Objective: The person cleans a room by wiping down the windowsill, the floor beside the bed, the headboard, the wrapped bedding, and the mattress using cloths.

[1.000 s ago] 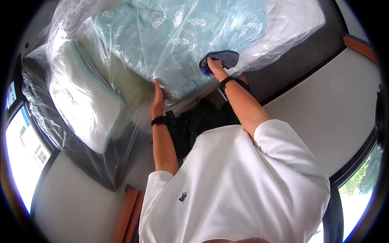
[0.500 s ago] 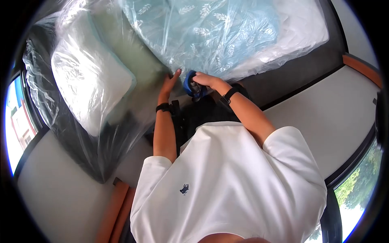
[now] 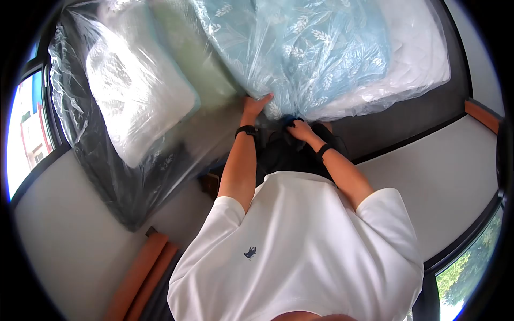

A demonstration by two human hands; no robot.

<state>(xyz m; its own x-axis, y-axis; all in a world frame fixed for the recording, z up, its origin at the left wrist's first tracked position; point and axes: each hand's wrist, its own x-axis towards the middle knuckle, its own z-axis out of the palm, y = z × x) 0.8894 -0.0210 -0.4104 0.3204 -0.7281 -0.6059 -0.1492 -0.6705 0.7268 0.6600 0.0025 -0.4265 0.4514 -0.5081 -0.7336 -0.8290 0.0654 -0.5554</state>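
Observation:
My left hand [image 3: 257, 107] rests at the near edge of a clear plastic cover [image 3: 238, 88]. One digit is stretched out to the right over the plastic; the other fingers are partly hidden. Just to the right, my right hand [image 3: 301, 130] is closed on a blue rounded, ring-like thing [image 3: 290, 120], mostly hidden by the hand and too small to name. Under the plastic lies light blue bedding [image 3: 334, 48] with white leaf prints. Farther left are a pale green piece of bedding [image 3: 184, 45] and a white pillow [image 3: 134, 80], also under plastic.
A white quilted mattress [image 3: 420, 61] under plastic lies on a dark grey base [image 3: 396, 107]. Light panels [image 3: 428, 160] flank my body, with orange-brown trim [image 3: 142, 278] at lower left. Windows [image 3: 32, 134] show on both sides.
The view has shifted, so the bedding sits farther right. My right hand has moved lower against the plastic edge, and less of the blue thing shows. Both hands remain close together.

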